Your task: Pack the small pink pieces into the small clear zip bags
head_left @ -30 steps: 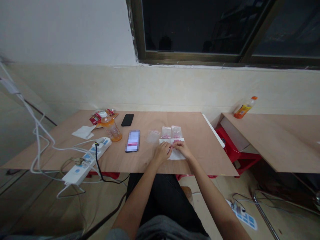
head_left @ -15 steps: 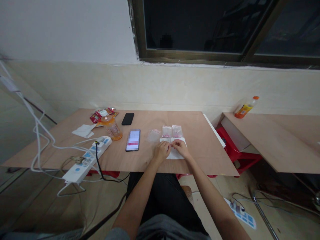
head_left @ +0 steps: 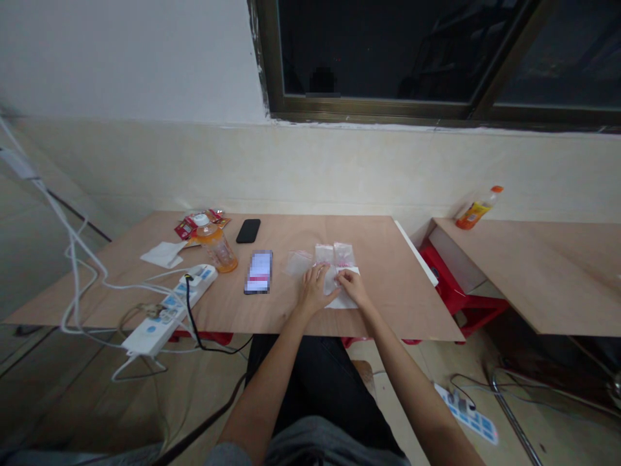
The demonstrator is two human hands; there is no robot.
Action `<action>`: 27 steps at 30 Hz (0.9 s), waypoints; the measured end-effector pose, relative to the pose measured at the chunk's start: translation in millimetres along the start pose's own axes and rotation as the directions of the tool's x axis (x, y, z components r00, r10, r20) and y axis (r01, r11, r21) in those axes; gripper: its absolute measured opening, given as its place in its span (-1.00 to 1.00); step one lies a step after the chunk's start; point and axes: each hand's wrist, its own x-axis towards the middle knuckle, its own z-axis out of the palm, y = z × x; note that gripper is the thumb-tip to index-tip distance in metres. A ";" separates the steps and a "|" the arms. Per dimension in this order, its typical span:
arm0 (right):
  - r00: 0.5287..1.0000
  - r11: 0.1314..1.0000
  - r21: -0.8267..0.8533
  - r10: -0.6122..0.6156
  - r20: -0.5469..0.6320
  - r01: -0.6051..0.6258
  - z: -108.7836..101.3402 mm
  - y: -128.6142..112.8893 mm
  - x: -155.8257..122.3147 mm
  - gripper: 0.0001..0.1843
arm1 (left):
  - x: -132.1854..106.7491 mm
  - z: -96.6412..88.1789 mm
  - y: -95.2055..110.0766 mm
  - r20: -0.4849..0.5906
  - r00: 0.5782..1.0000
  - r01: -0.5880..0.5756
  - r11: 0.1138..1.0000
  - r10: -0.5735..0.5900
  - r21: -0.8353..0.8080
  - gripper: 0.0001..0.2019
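Working over the white sheet (head_left: 343,300), we spread our left hand (head_left: 314,291); our right hand (head_left: 351,285) is narrowed, its hold unclear. Two clear bags (head_left: 324,253) (head_left: 343,253) lie beyond the sheet, seemingly placed; work on it looks unfinished.

Brown wooden tabletop (head_left: 395,278) is leaving passage right of the right hand (head_left: 352,285). Transparent plastic bags (head_left: 343,253) are obstructing beyond it, a lit rectangular smartphone (head_left: 259,272) left of the left hand (head_left: 314,292).
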 end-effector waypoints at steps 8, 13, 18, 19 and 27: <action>0.993 0.999 0.030 -0.046 0.107 0.043 -8.3 -1.5 -0.1 -0.73 | -0.6 4.1 -3.7 0.068 0.997 -0.040 0.999 0.040 0.000 -0.32; 0.996 0.996 -0.074 -0.054 -0.075 0.048 -17.1 12.3 -6.4 -0.71 | 0.5 5.8 -5.6 0.086 0.996 -0.002 1.000 0.003 -0.010 -0.41; 0.957 0.940 -0.336 -0.045 -0.285 -0.056 -30.1 23.3 -11.8 -0.72 | 1.9 7.0 -6.5 0.124 0.992 -0.006 1.000 0.010 -0.030 -0.44; 0.959 0.923 -0.382 -0.059 -0.279 -0.054 -30.9 22.6 -12.6 -0.73 | 1.9 7.4 -6.8 0.122 0.992 -0.006 0.999 0.010 -0.034 -0.45; 0.976 0.766 -0.635 -0.049 -0.212 -0.099 -22.9 4.5 -17.1 -0.81 | 0.0 18.2 -16.1 0.120 0.991 0.081 0.981 -0.060 -0.179 -0.46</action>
